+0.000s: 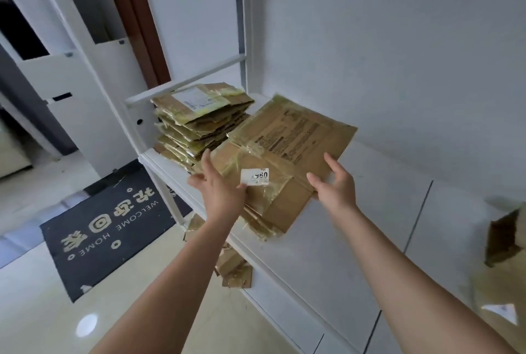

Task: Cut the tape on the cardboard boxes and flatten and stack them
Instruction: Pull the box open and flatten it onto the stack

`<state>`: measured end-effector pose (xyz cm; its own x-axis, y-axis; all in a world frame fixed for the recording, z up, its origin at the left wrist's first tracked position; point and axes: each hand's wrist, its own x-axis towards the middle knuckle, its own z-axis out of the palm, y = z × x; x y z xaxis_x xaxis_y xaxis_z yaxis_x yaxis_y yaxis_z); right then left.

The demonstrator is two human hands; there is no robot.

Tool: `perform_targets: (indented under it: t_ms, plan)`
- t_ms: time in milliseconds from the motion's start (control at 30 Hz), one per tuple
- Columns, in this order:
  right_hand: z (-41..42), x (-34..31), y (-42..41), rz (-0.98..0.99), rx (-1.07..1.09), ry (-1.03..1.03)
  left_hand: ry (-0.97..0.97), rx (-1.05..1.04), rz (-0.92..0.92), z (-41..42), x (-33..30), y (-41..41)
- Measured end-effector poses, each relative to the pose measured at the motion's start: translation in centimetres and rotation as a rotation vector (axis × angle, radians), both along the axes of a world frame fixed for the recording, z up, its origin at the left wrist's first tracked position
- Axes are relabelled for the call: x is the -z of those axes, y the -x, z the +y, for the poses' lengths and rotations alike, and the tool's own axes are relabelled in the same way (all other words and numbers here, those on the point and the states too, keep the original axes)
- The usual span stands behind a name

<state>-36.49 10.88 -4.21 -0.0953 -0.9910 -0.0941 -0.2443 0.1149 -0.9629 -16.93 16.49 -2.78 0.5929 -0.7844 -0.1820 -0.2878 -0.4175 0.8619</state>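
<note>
Forearms: both of mine reach forward from the lower edge, bare, toward the white shelf (327, 240).
Left hand (220, 187): fingers straight and relaxed, resting at the near left edge of the flattened box (284, 160); not gripping it.
Right hand (334, 185): fingers loosely curved and spread, at the right edge of the same box; I cannot tell whether it touches.
Flattened box: lies tilted on the shelf, its near corner hanging over the front edge, just beside the stack (199, 123), not yet on it.
Progress: I judge this box cut and flattened; placing it on the stack remains.
Left to do: one box (503, 240) at the right edge appears unflattened; cardboard scraps (236, 268) lie on the floor below.
Materials: brown corrugated board, creased and worn, bound with glossy yellowed tape; a small white label (254, 176) on the near flap.
Stack: many flat boxes, edges ragged, a white shipping label on top.
</note>
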Motion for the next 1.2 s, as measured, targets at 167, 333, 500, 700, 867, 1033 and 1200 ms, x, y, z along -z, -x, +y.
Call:
perform_targets:
  t_ms: [167,333,500,700,867,1033,1200]
  plan:
    - [-1.6,4.2,-3.0,0.460,-0.155,-0.182,-0.231,0.550,-0.661,-1.2,4.4,-1.6]
    - [-0.5,7.0,-3.5,1.052,-0.169,0.269,-0.335,0.706,-0.704,-2.0,6.6,-3.4]
    - [-1.6,7.8,-3.1,1.104,-0.431,0.242,-0.393,0.746,-0.679,-3.3,7.6,-3.8]
    - [-1.5,6.7,-2.8,1.060,-0.596,0.029,-0.442,0.761,-0.808,-2.7,7.6,-3.1]
    - [-0.1,2.9,-0.5,0.838,-0.574,0.100,-0.186,0.652,-1.197,-1.8,3.8,-1.8]
    - [3.9,-1.4,2.3,1.033,-0.228,0.403,0.128,0.724,-1.255,-0.1,-0.6,1.6]
    - [9.2,-3.6,7.2,1.195,0.011,0.448,0.235,0.908,-1.221,2.5,-3.0,8.0]
